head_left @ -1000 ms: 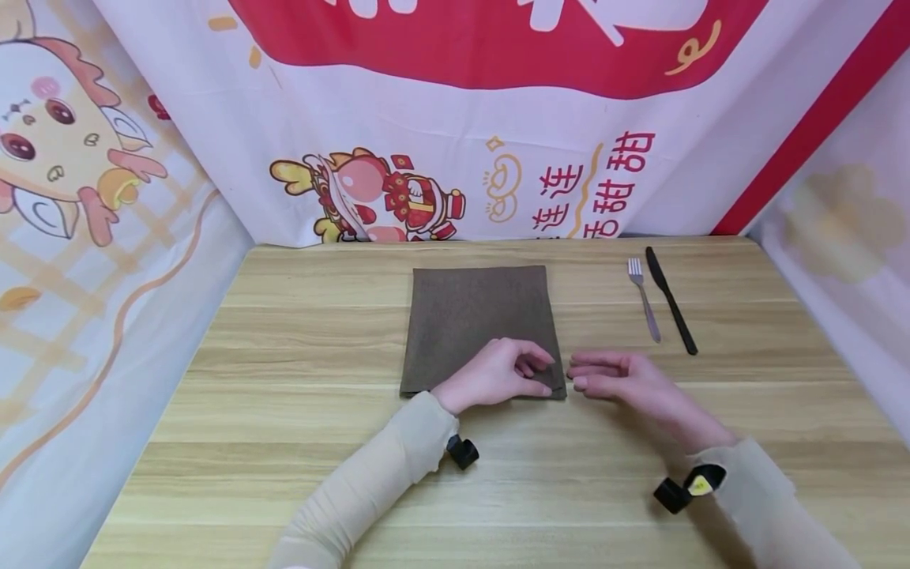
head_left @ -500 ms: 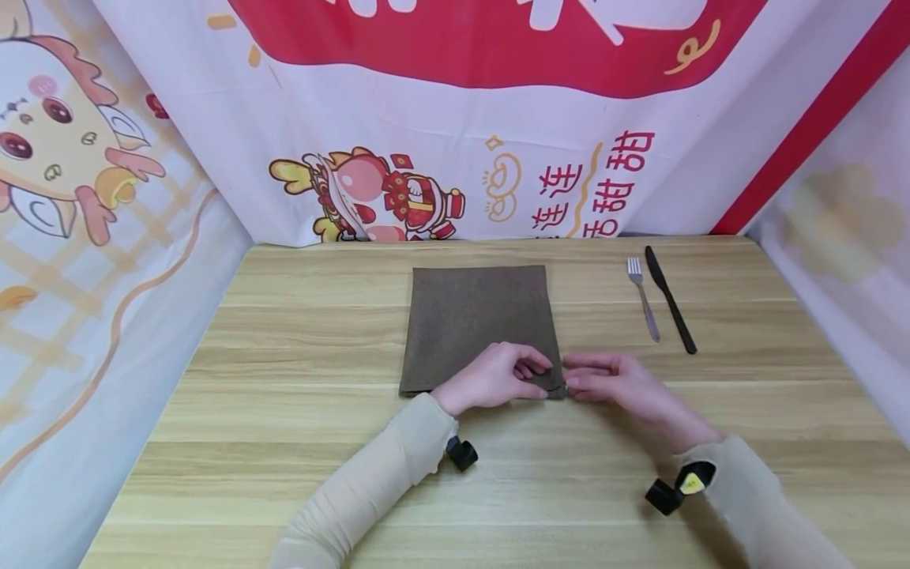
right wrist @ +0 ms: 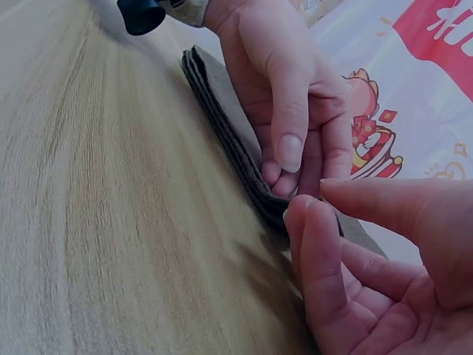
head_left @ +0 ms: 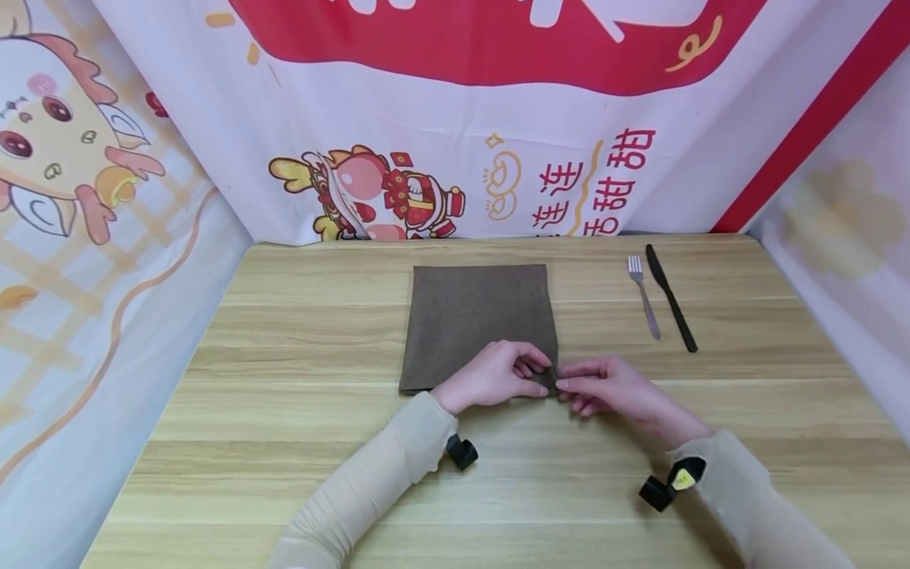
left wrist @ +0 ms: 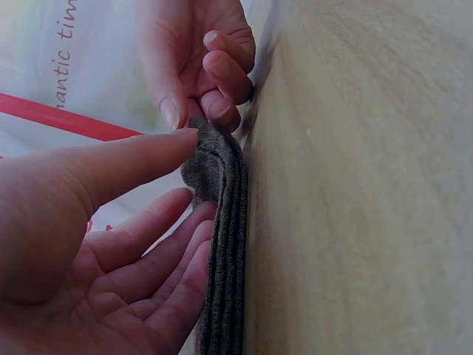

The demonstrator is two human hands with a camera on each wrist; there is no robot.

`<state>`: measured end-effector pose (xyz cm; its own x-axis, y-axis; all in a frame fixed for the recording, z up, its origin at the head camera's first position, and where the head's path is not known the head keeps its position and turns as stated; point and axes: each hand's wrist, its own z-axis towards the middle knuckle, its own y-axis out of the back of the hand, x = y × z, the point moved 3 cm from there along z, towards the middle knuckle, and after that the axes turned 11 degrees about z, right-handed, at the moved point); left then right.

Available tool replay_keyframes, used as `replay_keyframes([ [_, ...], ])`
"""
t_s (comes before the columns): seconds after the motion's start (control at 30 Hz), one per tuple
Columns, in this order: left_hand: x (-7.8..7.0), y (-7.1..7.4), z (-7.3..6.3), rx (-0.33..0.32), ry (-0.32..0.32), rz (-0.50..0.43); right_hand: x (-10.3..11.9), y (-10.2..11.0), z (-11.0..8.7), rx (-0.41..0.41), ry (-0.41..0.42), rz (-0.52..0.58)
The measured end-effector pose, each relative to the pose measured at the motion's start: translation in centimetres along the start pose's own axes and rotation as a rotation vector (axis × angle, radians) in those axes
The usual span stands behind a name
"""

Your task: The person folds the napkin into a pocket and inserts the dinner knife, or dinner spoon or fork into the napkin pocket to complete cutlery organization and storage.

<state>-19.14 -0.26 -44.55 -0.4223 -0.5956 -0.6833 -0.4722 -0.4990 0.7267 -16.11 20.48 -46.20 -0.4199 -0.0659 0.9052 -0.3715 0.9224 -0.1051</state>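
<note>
A dark brown folded cloth [head_left: 478,307] lies flat and roughly square in the middle of the wooden table, its stacked layers showing along the near edge. Over its near right corner rests my left hand [head_left: 494,375], fingers relaxed on the cloth, the thumb tip at the edge. In the left wrist view, the corner of the cloth [left wrist: 205,166] bends up off the lower layers. My right hand [head_left: 617,391] pinches that corner between thumb and fingers, from the right side. The two hands' fingertips almost meet there in the right wrist view.
To the right of the cloth, a silver fork [head_left: 643,296] and a black knife [head_left: 671,296] lie side by side, tines and blade pointing away. Printed fabric walls [head_left: 426,103] bound the table [head_left: 298,332] at the back and both sides.
My right hand has moved left to the cloth and taken hold of its near right corner, which now bends up. My left hand has stayed almost in place.
</note>
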Motion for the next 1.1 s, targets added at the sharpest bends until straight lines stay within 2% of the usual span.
replay_keyframes([
  [0.23,0.1,0.0,0.1,-0.024,0.001,-0.027,0.1,-0.2,0.2,-0.026,0.017,-0.027],
  [0.43,0.4,0.0,0.1,-0.072,0.001,-0.055,0.5,-0.4,0.5,-0.036,0.023,-0.037],
  [0.73,0.6,0.1,-0.2,-0.086,0.017,-0.030,0.4,-0.6,0.7,0.009,0.050,-0.002],
  [0.93,0.8,0.2,-0.2,-0.093,0.018,-0.013,0.4,-0.9,0.7,-0.006,0.047,0.041],
  [1.1,1.0,0.5,-0.3,-0.120,0.021,-0.004,0.4,-1.1,0.8,-0.034,0.040,0.034],
])
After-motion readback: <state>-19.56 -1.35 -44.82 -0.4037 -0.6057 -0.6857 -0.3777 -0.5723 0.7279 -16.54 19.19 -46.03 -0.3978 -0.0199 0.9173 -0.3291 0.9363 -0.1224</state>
